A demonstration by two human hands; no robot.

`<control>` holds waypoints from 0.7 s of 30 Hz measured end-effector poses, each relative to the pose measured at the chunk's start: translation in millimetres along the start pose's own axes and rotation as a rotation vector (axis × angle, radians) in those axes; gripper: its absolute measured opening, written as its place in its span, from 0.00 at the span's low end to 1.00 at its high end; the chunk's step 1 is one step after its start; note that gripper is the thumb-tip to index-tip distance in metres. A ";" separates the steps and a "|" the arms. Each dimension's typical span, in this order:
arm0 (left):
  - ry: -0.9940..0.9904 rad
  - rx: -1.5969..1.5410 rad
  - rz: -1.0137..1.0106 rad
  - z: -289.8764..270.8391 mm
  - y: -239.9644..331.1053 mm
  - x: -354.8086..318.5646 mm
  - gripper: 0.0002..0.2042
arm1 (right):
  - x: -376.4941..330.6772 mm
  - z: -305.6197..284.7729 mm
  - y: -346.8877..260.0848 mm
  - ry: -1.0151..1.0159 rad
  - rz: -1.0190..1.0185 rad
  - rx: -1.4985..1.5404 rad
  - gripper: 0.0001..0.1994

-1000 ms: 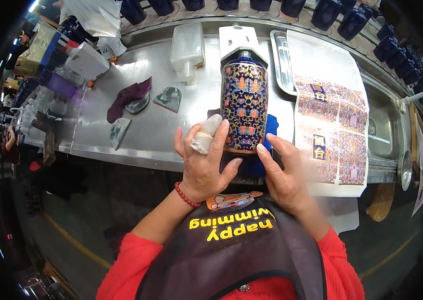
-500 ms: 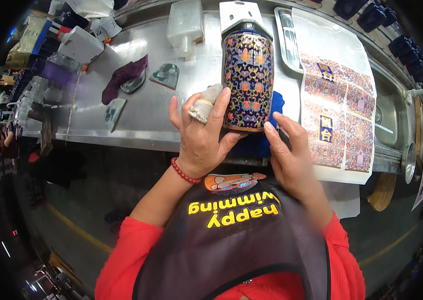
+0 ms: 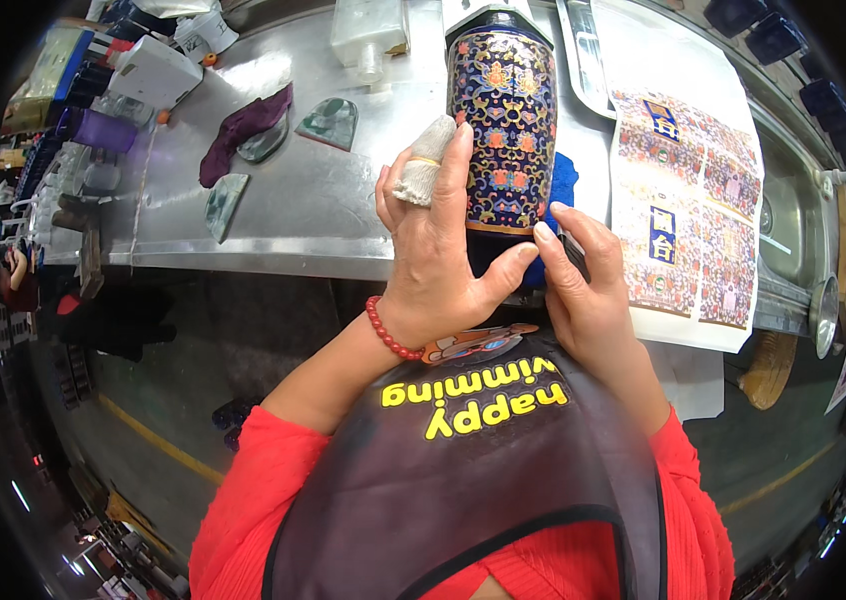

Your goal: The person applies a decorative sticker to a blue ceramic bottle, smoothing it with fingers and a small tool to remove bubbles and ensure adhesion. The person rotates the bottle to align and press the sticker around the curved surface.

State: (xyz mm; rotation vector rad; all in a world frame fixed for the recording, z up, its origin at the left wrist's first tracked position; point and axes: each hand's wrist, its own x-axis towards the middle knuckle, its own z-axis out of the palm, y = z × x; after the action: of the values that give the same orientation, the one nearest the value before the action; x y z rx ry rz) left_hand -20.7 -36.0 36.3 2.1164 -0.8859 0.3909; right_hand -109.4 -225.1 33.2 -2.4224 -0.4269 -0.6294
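A dark blue bottle (image 3: 503, 130), covered in a colourful floral pattern, lies with its base toward me. My left hand (image 3: 433, 260) is open along its left side; a fingertip touches the pattern, and the thumb stretches across below the base. One finger of that hand wears a pale cloth cover (image 3: 425, 170) tied with a yellow band. At the base's lower right corner is my right hand (image 3: 588, 285), its thumb and forefinger extended close to the pattern's edge with a small gap between them. A blue cloth (image 3: 562, 185) shows partly beneath the bottle.
Right of the bottle lie a printed floral sheet (image 3: 681, 180) and a metal tray (image 3: 588, 60), with a sink (image 3: 793, 225) beyond. Leftward on the steel table are a purple cloth (image 3: 243, 130), green-grey curved pieces (image 3: 328, 123) and a clear square bottle (image 3: 368, 35).
My left hand's fingers have straightened and slid farther along the bottle, and its thumb has swung to the right. My right hand stays by the base corner. The whole view has shifted slightly.
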 end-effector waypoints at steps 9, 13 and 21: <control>-0.001 -0.088 -0.062 4.9 0.2 -0.2 0.45 | -2.3 3.0 2.3 -0.016 0.007 -0.002 0.30; 0.013 -0.107 -0.042 6.1 -1.1 0.1 0.43 | 0.1 3.1 1.2 -0.007 0.003 0.000 0.30; -0.006 -0.115 -0.094 6.8 4.6 -1.3 0.45 | -7.7 7.5 5.5 -0.012 0.016 0.002 0.30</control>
State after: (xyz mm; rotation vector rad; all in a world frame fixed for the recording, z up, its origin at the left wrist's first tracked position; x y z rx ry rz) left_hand -25.0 -42.7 33.9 2.0455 -0.7906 0.2787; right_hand -111.0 -225.9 21.2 -2.4263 -0.4128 -0.6076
